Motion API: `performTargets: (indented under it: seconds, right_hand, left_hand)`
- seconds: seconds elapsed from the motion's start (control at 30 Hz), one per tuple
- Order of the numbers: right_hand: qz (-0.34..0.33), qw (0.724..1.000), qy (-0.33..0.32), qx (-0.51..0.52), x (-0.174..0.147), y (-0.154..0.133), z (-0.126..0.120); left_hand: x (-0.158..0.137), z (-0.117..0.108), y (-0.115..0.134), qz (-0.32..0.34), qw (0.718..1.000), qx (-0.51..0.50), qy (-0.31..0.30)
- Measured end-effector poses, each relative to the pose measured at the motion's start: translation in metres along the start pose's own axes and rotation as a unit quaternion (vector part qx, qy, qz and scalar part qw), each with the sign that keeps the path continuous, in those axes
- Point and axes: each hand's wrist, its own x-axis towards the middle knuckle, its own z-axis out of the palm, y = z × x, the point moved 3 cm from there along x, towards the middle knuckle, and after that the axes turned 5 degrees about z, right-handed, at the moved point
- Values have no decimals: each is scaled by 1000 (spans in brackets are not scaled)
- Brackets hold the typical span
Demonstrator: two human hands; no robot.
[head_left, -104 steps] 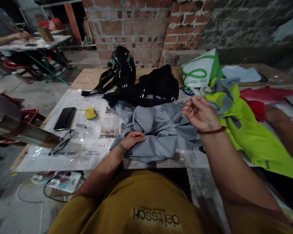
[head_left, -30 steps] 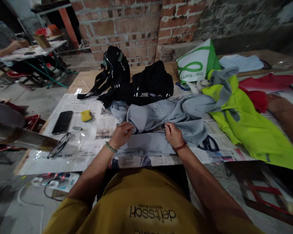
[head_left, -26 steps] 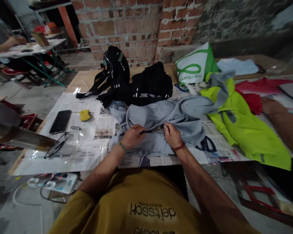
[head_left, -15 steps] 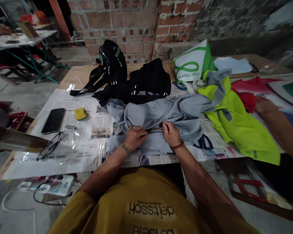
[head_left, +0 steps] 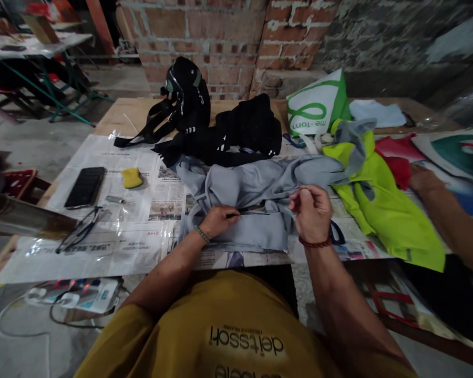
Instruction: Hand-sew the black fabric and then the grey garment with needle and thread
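Observation:
A grey garment (head_left: 256, 181) lies crumpled in front of me, its near strip folded flat along the table's front. My left hand (head_left: 220, 220), with a green bead bracelet, is closed in a pinch at the edge of that strip. To the right, my right hand (head_left: 313, 212), wearing a dark red bracelet, is raised over the grey cloth, thumb and fingers pinched together. What the right fingertips hold, if anything, is too small to make out. Dark scissor handles (head_left: 336, 233) are partly hidden beside my right wrist.
Newspaper (head_left: 130, 226) covers the table. On the left are a phone (head_left: 85, 187), a sponge (head_left: 131, 178) and glasses (head_left: 79, 231). Black bags (head_left: 187, 97) stand behind, a yellow-green garment (head_left: 394, 205) lies right, near an iron (head_left: 457, 152) and another person's arm (head_left: 453, 210).
My right hand has left the grey strip and moved right and upward, turning with its fingers pinched. My left hand stays at the cloth's edge. The view has shifted slightly.

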Motion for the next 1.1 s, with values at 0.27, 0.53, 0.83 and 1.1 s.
performTargets:
  seconds: [0.27, 0.53, 0.83, 1.1]
  right_hand:
    - [38, 984, -140, 105, -38, -65, -4]
    - [3, 948, -255, 193, -69, -111, -17]
    - [-66, 840, -423, 334, -68, -85, -32]
    - [346, 880, -318, 74, -85, -17, 23]
  left_hand:
    - [0, 1, -2, -33, 999, 6, -21]
    - [1, 0, -1, -53, 998, -22, -22]
    - [0, 2, -4, -43, 997, -54, -15]
    - [0, -2, 3, -39, 998, -33, -26]
